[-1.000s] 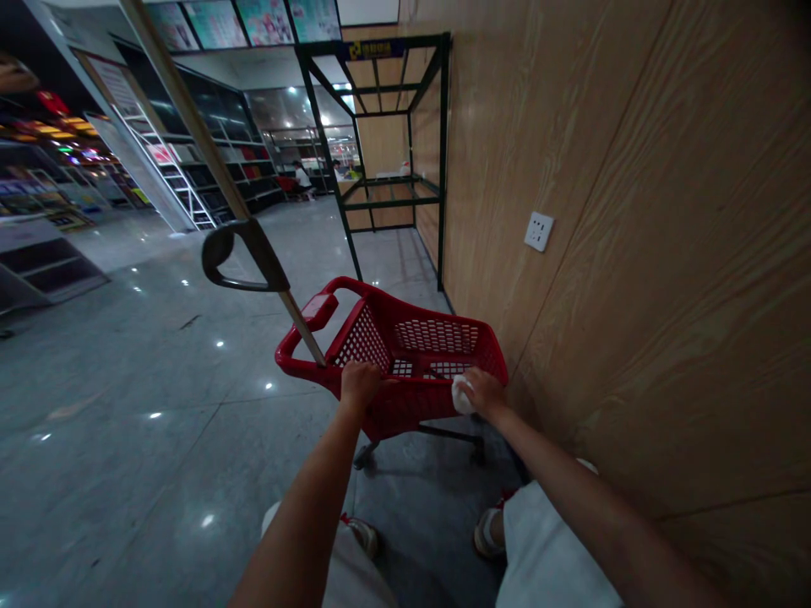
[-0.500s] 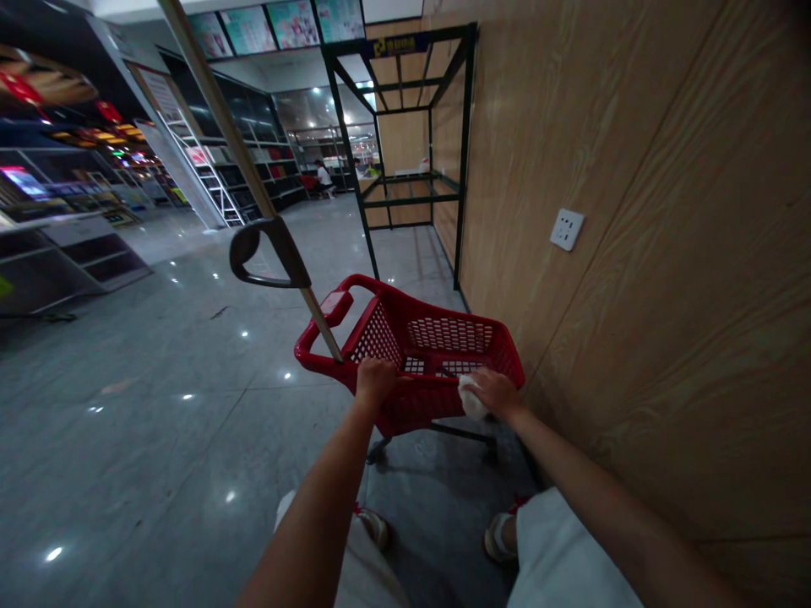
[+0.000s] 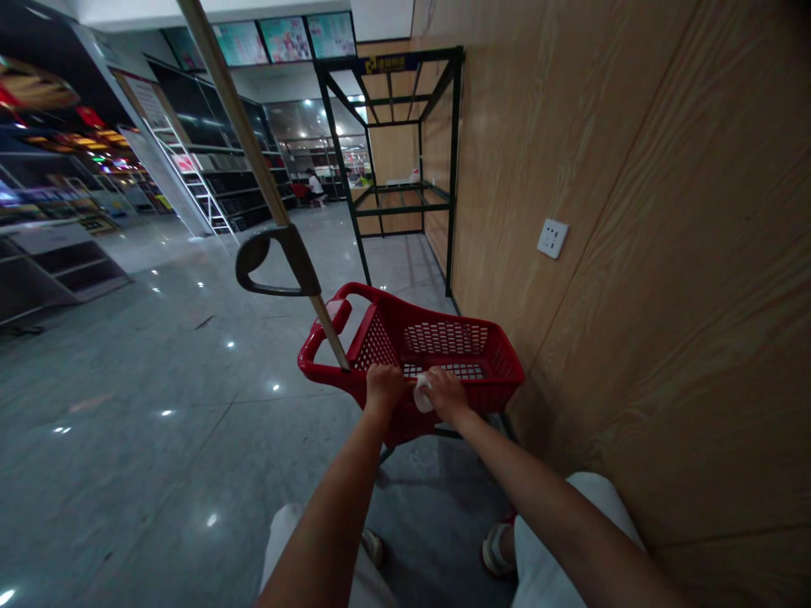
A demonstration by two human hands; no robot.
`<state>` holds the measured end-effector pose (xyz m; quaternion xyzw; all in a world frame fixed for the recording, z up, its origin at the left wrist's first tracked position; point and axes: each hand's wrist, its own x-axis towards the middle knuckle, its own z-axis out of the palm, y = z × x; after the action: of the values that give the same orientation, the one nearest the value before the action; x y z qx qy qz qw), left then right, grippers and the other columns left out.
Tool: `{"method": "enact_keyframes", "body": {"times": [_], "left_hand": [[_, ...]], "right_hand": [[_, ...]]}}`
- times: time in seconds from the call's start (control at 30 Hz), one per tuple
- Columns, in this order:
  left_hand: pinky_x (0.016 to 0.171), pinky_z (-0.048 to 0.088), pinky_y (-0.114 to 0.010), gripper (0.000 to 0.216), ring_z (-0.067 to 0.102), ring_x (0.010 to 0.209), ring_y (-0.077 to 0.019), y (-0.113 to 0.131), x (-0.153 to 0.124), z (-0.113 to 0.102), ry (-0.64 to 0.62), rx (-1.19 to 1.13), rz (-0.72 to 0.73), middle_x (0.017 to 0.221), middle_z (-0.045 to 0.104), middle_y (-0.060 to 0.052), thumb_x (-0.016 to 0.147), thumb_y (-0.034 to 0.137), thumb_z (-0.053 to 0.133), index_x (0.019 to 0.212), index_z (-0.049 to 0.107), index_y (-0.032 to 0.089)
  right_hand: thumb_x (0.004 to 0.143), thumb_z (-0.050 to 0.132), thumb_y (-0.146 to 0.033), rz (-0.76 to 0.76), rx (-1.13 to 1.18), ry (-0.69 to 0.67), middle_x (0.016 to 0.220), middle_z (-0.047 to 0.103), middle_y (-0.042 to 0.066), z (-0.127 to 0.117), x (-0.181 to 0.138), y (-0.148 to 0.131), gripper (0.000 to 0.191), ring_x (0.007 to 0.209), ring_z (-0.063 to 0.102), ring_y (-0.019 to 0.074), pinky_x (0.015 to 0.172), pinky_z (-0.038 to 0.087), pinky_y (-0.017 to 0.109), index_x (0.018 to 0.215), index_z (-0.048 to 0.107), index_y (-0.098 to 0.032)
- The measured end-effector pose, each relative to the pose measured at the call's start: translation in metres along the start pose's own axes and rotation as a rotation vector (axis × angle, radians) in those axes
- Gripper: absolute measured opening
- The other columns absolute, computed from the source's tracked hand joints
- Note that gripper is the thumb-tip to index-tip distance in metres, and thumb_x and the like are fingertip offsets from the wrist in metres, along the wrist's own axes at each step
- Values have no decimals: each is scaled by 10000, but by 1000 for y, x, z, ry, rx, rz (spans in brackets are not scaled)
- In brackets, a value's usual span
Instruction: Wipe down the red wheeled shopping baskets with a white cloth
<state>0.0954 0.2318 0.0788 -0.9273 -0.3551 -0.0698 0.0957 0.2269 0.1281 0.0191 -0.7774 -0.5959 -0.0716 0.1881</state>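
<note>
A red plastic shopping basket on wheels (image 3: pixel 456 338) stands on the grey floor beside a wooden wall. Its long pull handle (image 3: pixel 279 262) with a black grip rises up to the left. My left hand (image 3: pixel 383 387) is closed on the basket's near rim. Just to its right, my right hand (image 3: pixel 443 395) presses a small white cloth (image 3: pixel 421 393) against the same rim. The two hands are close together. The inside of the basket looks bare.
A wood-panel wall (image 3: pixel 634 253) with a white socket (image 3: pixel 552 238) runs along the right. A dark green metal rack (image 3: pixel 399 160) stands behind the basket. Shelving and a ladder (image 3: pixel 196 181) stand far left across glossy floor. A seated person (image 3: pixel 313 184) is far off.
My right hand has slid the white cloth leftward along the near rim, from the basket's right corner to beside my left hand. The left hand has kept its grip.
</note>
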Motion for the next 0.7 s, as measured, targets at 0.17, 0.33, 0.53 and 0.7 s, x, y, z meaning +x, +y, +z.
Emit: {"method": "enact_keyframes", "body": {"times": [0.17, 0.33, 0.53, 0.7], "left_hand": [[707, 370, -387, 554, 638, 779, -327, -1, 0, 1, -20, -24, 14, 769, 683, -208, 834, 575, 482, 841, 739, 84], [740, 366, -399, 632, 631, 803, -334, -1, 0, 3, -15, -48, -3, 800, 688, -214, 841, 628, 418, 844, 741, 85], [743, 360, -405, 645, 633, 803, -339, 8, -2, 2, 8, -69, -2, 790, 692, -218, 864, 613, 373, 830, 743, 86], [729, 369, -411, 541, 638, 778, -330, 21, 0, 0, 10, -48, -10, 766, 684, -220, 850, 545, 454, 802, 746, 91]], "right_hand": [[924, 477, -365, -79, -9, -94, 1119, 615, 66, -8, 1, 16, 268, 981, 572, 186, 829, 417, 283, 1134, 587, -239], [932, 445, -375, -71, -9, -67, 1106, 629, 64, -13, -42, 124, 280, 1042, 550, 186, 951, 375, 327, 1116, 599, -231], [905, 446, -324, 73, -54, 68, 1117, 615, 86, -13, -76, 185, 284, 1078, 529, 224, 1008, 333, 396, 1106, 619, -220], [881, 499, -297, 77, -46, 81, 1158, 591, 95, -5, -43, 104, 263, 1065, 511, 237, 935, 362, 375, 1093, 629, -211]]}}
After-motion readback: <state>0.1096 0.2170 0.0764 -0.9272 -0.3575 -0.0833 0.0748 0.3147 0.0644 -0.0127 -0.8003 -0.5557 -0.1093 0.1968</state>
